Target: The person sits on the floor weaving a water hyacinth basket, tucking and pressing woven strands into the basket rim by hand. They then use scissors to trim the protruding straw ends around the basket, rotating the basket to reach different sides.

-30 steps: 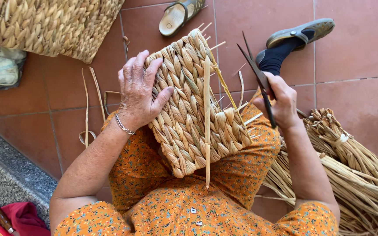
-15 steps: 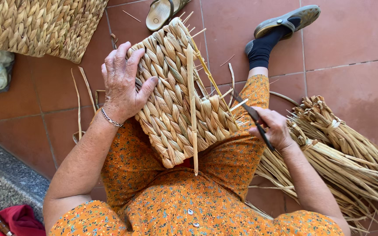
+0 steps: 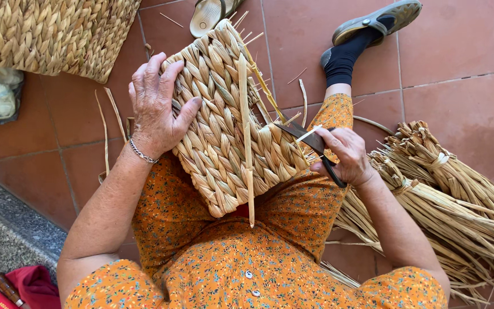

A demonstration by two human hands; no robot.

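A woven straw panel (image 3: pixel 224 126) rests on my lap, tilted up, with loose straw ends sticking out along its right edge. My left hand (image 3: pixel 155 106) lies flat on its left side and holds it steady. My right hand (image 3: pixel 344 151) grips black scissors (image 3: pixel 310 143) at the panel's right edge. The blades point left and close on a protruding straw end. A long straw strip (image 3: pixel 246 137) runs down the panel's middle.
Tied bundles of straw (image 3: pixel 447 189) lie on the tiled floor at the right. A large woven basket (image 3: pixel 47 34) stands at the top left, with a sandal (image 3: pixel 210 14) beyond the panel. My shod foot (image 3: pixel 378 20) stretches out at the top right.
My right hand has come down from holding the scissors upright and has brought the blades to the panel's right edge. My left hand has kept its hold.
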